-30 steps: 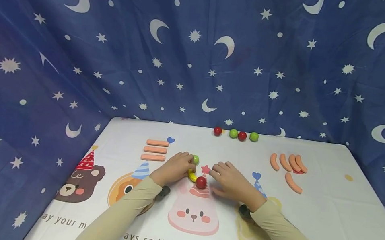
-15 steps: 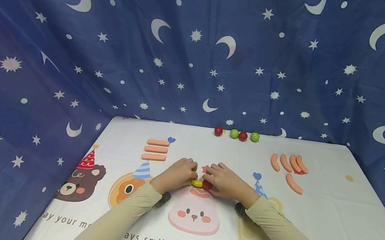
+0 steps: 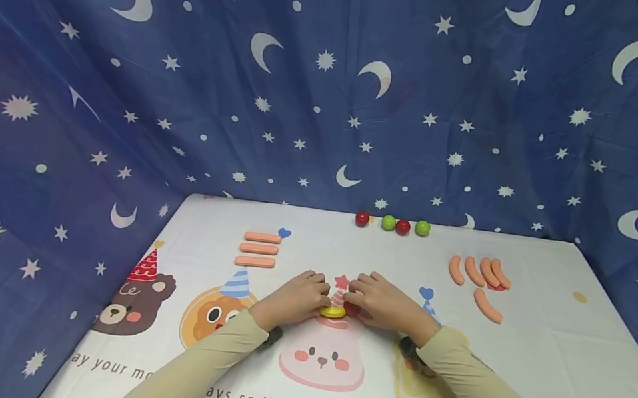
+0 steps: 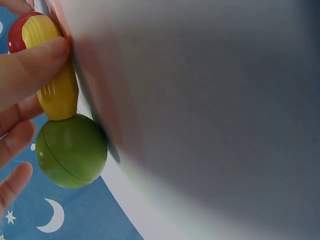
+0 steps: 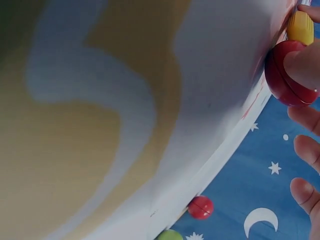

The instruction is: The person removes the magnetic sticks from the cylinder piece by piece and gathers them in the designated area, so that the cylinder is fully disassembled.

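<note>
My left hand [image 3: 293,300] pinches a short yellow curved rod [image 4: 61,97] with ridged ends, low over the tabletop. A green ball [image 4: 72,152] meets one end of the rod in the left wrist view; in the head view my left hand hides it. At the rod's other end sits a shiny red ball [image 5: 280,75]. My right hand [image 3: 390,304] holds that ball between thumb and fingers, the other fingertips spread apart. Both hands are close together above the pink printed animal's hat.
Several red and green balls [image 3: 403,227] line the table's back edge. Straight pinkish rods [image 3: 258,249] lie at the back left, curved ones [image 3: 488,306] at the back right. A printed white cloth [image 3: 563,366] covers the table, and a blue star curtain [image 3: 310,83] hangs behind.
My right hand has come in from the right and taken hold of the red ball. The yellow rod has turned from slanting to nearly level, and the green ball has gone behind my left hand.
</note>
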Demonstrator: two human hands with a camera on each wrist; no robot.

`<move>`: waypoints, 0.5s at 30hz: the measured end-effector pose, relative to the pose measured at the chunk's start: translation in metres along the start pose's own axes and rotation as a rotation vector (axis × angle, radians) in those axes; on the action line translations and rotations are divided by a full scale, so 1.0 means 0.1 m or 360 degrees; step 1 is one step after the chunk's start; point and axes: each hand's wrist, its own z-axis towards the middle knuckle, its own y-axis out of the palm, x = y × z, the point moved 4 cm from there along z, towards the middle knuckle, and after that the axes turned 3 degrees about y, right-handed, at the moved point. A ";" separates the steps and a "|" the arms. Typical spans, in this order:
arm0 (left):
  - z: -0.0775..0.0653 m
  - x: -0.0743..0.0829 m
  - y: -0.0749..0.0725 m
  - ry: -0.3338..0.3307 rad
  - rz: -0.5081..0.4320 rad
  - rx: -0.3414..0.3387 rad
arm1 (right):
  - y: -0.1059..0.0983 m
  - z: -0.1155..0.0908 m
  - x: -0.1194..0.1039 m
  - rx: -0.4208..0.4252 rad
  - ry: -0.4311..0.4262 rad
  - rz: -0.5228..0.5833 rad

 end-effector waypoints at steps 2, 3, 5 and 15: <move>0.01 0.01 0.01 0.0004 0.0007 0.0015 | 0.00 -0.01 0.00 0.0004 -0.0003 0.0024; 0.01 0.01 0.01 0.0004 0.0004 0.0020 | 0.00 -0.01 0.00 -0.0003 -0.0001 0.0036; 0.01 0.01 0.02 0.0000 0.0002 0.0011 | -0.01 -0.01 0.01 -0.0020 0.0008 0.0064; 0.02 0.02 0.05 -0.0023 -0.0005 -0.0066 | -0.02 -0.02 0.01 -0.0001 0.0065 0.0108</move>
